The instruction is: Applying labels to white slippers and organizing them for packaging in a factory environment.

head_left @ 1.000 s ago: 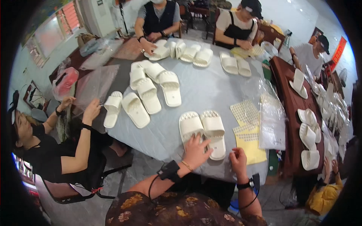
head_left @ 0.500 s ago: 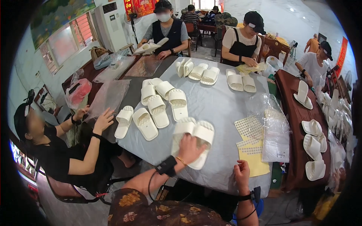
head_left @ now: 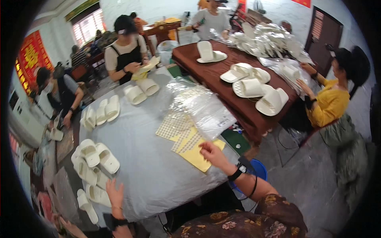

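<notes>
My right hand [head_left: 213, 154], with a black band on its wrist, reaches over the grey table [head_left: 151, 174] and rests its fingertips on a yellow sheet [head_left: 195, 155]. Nothing is gripped in it. Beside that sheet lie pale sheets of small stickers [head_left: 174, 127] and a heap of clear plastic bags [head_left: 200, 105]. My left hand [head_left: 115, 193] lies flat and open on the table's left part, touching a white slipper [head_left: 97, 195]. More white slippers [head_left: 95, 156] are stacked just beyond it.
Other pairs of white slippers [head_left: 103, 111] lie along the far table edge, where seated people work. A brown table [head_left: 222, 85] on the right carries slippers [head_left: 254, 85] and bagged ones. A person in yellow [head_left: 329, 103] sits there. A blue bucket [head_left: 260, 168] stands on the floor.
The view has swung to the right. My left hand has left the slipper pair at the table's left side, and my right hand has risen from the table edge to the yellow sheet.
</notes>
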The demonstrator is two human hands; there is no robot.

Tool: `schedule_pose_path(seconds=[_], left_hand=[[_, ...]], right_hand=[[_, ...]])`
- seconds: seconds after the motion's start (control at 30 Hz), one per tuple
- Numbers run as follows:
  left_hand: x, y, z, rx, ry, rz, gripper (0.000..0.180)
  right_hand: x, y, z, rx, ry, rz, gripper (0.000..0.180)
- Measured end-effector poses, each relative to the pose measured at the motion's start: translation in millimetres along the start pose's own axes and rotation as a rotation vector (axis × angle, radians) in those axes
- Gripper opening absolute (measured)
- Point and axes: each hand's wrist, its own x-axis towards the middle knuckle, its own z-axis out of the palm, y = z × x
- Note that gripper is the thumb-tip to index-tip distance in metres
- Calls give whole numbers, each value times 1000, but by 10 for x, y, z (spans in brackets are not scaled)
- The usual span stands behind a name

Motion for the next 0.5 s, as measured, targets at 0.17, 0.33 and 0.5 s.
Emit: schedule_pose_path(seconds=[0.17, 0.33, 0.5], left_hand=[[-723, 588, 345, -147, -12, 19, 49], [-1074, 795, 513, -176, 31, 39, 44], [-1053, 793, 622, -122, 66, 41, 43]], right_hand=[[397, -424, -1299, -475, 608, -462, 25], [568, -748, -2596, -1228, 1097, -282, 49], [629, -916, -3183, -1346, 1022, 117, 65]])
